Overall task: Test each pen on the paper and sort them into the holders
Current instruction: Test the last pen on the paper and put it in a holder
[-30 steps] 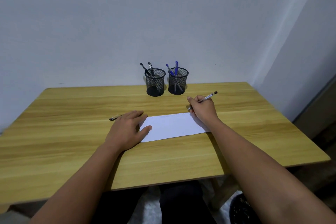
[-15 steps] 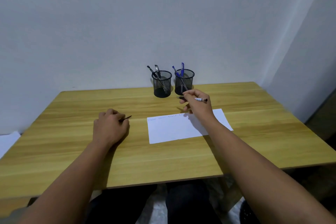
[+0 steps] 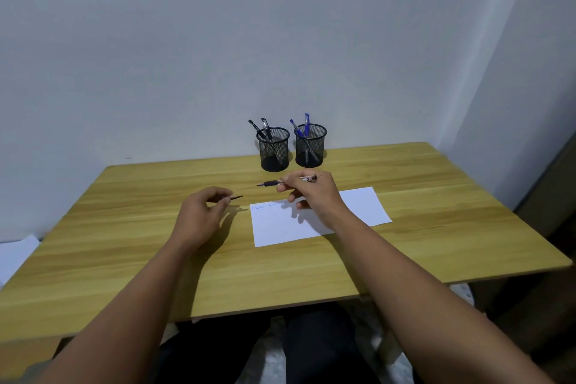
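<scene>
Lifting off the paper (image 3: pixel 318 221), the right hand (image 3: pixel 311 193) now pinches the tested pen (image 3: pixel 285 181) level, its tip pointing left toward the left hand (image 3: pixel 202 215), which grips a small dark cap (image 3: pixel 234 197). Writing looks done; capping comes next, with both holders (image 3: pixel 274 150) beyond the pinch.

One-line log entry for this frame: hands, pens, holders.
right hand: holds pen above paper | left hand: holds cap | left holder: black pens | right holder: blue pens

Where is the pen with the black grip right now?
The pen is held level in the right hand, above the far left corner of the paper and just in front of the two mesh holders.
</scene>
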Demonstrator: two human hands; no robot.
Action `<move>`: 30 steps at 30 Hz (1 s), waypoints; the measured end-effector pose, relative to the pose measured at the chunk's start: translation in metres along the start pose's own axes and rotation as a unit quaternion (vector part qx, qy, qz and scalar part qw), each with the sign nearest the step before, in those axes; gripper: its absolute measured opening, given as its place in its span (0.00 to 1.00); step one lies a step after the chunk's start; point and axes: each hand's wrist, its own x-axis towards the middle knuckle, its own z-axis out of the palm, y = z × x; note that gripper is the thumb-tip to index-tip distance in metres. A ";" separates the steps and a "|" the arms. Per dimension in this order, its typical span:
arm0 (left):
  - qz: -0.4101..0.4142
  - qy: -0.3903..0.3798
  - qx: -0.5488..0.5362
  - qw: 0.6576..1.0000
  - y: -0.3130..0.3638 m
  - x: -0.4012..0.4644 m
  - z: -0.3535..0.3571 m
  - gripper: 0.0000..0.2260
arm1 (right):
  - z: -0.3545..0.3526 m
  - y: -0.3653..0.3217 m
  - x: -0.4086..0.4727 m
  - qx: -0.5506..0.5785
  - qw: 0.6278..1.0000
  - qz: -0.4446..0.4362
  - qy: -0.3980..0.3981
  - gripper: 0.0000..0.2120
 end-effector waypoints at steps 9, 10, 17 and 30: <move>0.037 -0.025 -0.038 0.998 0.038 -0.011 -0.005 0.05 | 0.010 -0.016 -0.018 0.001 0.999 -0.007 -0.042 0.10; 0.040 -0.034 -0.039 0.998 0.041 -0.013 -0.005 0.05 | 0.010 -0.018 -0.021 -0.001 0.999 -0.005 -0.047 0.10; -0.015 -0.045 -0.195 0.980 0.061 -0.015 -0.011 0.07 | 0.000 -0.024 -0.030 -0.042 0.995 0.015 -0.092 0.10; -0.073 -0.027 -0.185 0.980 0.070 -0.005 0.033 0.11 | 0.004 0.005 -0.024 -0.136 0.989 -0.037 -0.035 0.03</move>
